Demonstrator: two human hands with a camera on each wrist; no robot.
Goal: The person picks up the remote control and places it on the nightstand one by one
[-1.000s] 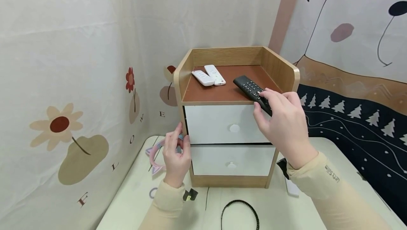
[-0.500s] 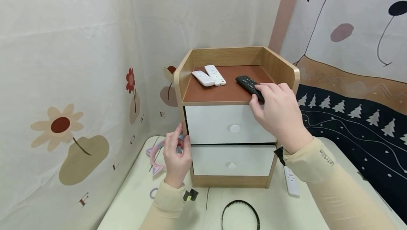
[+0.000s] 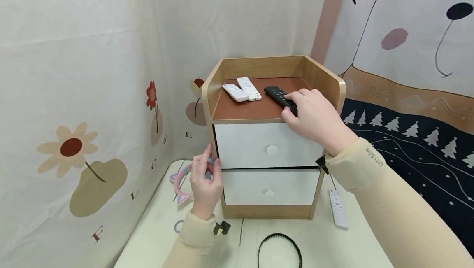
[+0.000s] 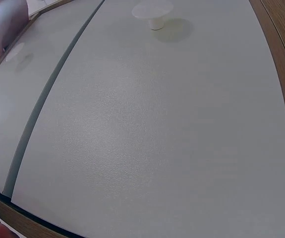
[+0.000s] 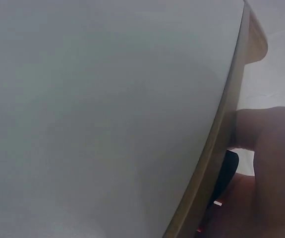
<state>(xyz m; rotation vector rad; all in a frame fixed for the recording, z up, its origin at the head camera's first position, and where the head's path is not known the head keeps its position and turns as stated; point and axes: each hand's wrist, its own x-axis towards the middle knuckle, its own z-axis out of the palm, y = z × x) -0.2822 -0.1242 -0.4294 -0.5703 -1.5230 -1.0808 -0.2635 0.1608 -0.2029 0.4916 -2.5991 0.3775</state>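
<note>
The black remote [image 3: 277, 96], pinched by the right hand [image 3: 312, 115], is extended ahead-left of that grip over the brown shelf [image 3: 244, 110], the cabinet [image 3: 266, 211] below being apparently steadied by the left hand [image 3: 206, 186], fingers relaxed; placement seems in hand, gentle release being called for.

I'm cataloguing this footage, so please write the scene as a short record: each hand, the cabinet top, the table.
right hand: grips black remote control
left hand: fingers touch left side of two-drawer cabinet
cabinet top: also two white remote controls
table: black headband, pink cat-ear headband, white power strip
</note>
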